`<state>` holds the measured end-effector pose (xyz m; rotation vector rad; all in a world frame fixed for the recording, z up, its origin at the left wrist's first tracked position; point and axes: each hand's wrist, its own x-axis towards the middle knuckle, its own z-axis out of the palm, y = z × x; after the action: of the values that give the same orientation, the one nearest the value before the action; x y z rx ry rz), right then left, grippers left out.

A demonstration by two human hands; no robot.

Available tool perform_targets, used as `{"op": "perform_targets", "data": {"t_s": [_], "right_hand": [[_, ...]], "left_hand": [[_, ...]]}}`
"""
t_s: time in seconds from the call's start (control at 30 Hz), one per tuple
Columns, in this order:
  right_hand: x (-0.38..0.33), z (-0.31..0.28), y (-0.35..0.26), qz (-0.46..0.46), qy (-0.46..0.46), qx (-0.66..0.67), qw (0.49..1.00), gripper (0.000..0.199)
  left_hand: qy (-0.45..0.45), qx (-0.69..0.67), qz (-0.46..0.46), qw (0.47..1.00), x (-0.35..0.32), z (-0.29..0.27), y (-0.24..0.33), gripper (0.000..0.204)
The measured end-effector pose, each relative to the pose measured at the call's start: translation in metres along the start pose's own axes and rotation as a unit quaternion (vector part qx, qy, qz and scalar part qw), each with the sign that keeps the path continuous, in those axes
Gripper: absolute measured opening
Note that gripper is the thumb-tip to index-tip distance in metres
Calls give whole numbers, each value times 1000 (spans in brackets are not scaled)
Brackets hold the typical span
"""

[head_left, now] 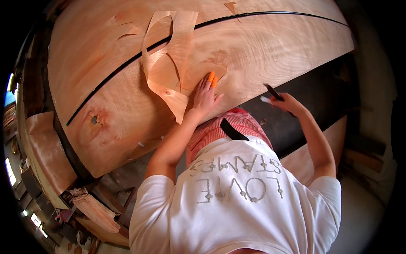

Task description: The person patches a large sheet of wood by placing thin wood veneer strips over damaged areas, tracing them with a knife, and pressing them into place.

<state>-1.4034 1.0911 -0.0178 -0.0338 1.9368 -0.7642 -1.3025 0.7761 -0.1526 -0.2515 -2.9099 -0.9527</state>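
Note:
My left hand point(206, 95) lies with fingers stretched out on a large pale wood veneer sheet point(262, 55). Orange covers point(212, 79) wrap two of its fingertips. Beside it, a loose, curling veneer offcut point(182, 42) with curved edges rests on the sheet. To the right, clear of the sheet's near edge, my right hand point(289, 103) is closed round a slim, dark, knife-like tool point(274, 92). Something small and white point(266, 100) sticks out by those fingers; what it is cannot be made out.
A long black strip point(127, 63) crosses the veneer in a bent line. Small veneer scraps point(230, 7) lie near the far edge. A dark surface point(296, 122) shows below the sheet at the right. More veneer point(46, 148) and a pinkish crumpled cloth-like bundle point(95, 209) are at the left.

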Motion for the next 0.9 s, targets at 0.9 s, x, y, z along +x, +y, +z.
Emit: {"op": "perform_targets", "data": {"t_s": [0.9], "right_hand": [[145,94,-28,5,122,323,939,22]], "left_hand": [[-109,196,32,974,46,20,21,33]]}}
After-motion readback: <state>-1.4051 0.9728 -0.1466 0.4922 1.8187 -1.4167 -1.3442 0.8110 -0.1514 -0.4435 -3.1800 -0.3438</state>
